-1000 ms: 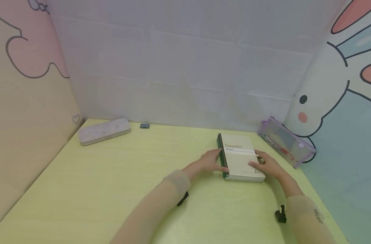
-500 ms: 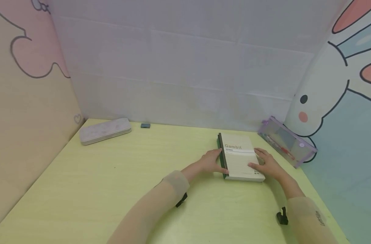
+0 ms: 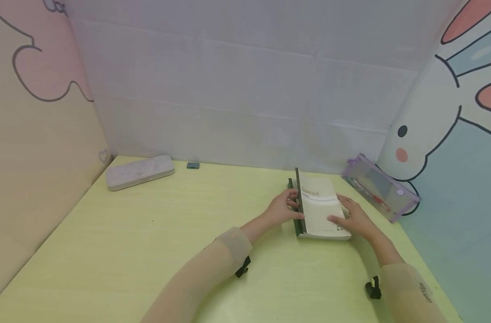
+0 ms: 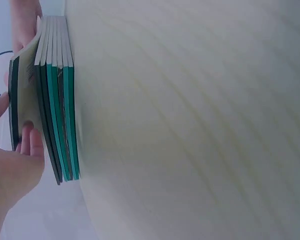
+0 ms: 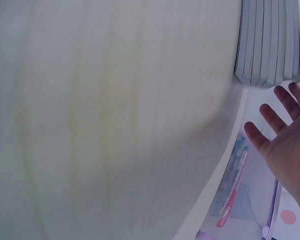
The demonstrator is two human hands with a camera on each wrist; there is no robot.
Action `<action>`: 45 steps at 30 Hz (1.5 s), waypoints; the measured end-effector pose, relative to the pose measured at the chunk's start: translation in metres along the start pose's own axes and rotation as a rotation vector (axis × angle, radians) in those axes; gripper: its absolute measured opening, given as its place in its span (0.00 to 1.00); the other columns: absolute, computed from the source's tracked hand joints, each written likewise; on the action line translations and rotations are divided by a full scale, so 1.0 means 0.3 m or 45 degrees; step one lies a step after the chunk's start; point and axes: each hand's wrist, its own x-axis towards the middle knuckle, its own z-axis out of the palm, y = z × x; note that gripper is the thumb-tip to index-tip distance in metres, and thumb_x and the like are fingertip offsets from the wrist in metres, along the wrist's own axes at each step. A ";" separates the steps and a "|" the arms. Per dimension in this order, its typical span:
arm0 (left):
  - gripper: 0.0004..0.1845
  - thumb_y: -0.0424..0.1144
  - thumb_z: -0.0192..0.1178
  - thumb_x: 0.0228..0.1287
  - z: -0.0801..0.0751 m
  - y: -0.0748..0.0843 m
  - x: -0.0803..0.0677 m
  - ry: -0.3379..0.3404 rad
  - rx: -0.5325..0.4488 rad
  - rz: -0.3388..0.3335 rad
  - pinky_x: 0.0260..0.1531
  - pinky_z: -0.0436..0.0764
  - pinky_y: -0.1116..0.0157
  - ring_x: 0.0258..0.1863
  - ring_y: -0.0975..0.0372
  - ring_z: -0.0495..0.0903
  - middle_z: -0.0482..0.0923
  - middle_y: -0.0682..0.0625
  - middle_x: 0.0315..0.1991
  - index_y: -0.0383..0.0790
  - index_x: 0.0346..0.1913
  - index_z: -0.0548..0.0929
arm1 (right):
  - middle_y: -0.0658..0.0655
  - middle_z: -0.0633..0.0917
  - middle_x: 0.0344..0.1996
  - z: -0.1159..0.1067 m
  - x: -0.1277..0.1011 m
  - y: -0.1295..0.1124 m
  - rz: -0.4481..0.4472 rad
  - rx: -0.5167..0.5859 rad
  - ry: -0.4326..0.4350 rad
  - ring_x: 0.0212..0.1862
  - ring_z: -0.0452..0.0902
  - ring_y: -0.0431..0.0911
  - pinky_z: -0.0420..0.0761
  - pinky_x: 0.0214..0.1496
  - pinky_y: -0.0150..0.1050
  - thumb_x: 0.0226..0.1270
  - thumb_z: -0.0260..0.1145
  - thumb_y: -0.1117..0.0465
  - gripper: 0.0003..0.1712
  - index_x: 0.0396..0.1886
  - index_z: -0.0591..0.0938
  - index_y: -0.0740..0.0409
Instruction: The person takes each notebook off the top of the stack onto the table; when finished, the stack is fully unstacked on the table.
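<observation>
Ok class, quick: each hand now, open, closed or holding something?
Left hand: holding the top notebook by its raised edge.
Right hand: open, at its other side.

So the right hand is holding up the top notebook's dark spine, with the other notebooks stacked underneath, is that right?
Wrong hand: the left hand is holding up the top notebook's dark spine, as the left wrist view shows. The other notebooks are stacked underneath.

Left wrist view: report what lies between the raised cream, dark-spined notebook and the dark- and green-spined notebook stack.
Fingers of the left hand lie between the raised notebook and the stack, as the left wrist view shows.
</observation>
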 end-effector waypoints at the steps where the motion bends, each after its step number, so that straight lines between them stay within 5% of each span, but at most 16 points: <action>1: 0.45 0.33 0.73 0.48 0.000 -0.001 0.002 0.021 -0.050 0.000 0.41 0.80 0.68 0.47 0.62 0.79 0.70 0.47 0.62 0.45 0.70 0.60 | 0.76 0.62 0.65 0.001 0.003 -0.002 -0.002 0.010 0.005 0.64 0.54 0.73 0.56 0.60 0.72 0.58 0.70 0.50 0.49 0.71 0.57 0.66; 10: 0.48 0.22 0.70 0.44 -0.034 0.013 -0.005 0.091 -0.106 -0.013 0.31 0.81 0.70 0.35 0.65 0.80 0.68 0.46 0.62 0.55 0.69 0.63 | 0.73 0.68 0.61 -0.013 0.015 -0.052 0.082 0.152 0.041 0.62 0.62 0.68 0.63 0.61 0.64 0.61 0.68 0.50 0.53 0.76 0.45 0.50; 26: 0.46 0.20 0.66 0.49 -0.217 0.015 -0.008 0.050 -0.167 0.047 0.36 0.82 0.67 0.38 0.60 0.82 0.69 0.45 0.59 0.51 0.71 0.61 | 0.64 0.75 0.47 -0.036 0.105 -0.189 -0.109 0.185 0.142 0.48 0.69 0.53 0.71 0.54 0.58 0.55 0.73 0.60 0.52 0.74 0.53 0.53; 37: 0.47 0.24 0.67 0.51 -0.376 -0.012 -0.032 0.041 -0.003 0.017 0.34 0.81 0.67 0.37 0.60 0.80 0.71 0.46 0.55 0.55 0.72 0.58 | 0.62 0.73 0.42 0.010 0.187 -0.301 -0.179 0.144 0.045 0.47 0.66 0.53 0.73 0.53 0.58 0.51 0.75 0.58 0.48 0.69 0.62 0.64; 45: 0.46 0.31 0.70 0.52 -0.469 -0.049 -0.062 0.035 0.188 -0.008 0.33 0.78 0.67 0.36 0.60 0.79 0.76 0.47 0.48 0.52 0.72 0.59 | 0.61 0.75 0.45 0.063 0.217 -0.359 -0.173 0.120 -0.071 0.48 0.68 0.53 0.72 0.49 0.49 0.51 0.75 0.54 0.48 0.69 0.63 0.62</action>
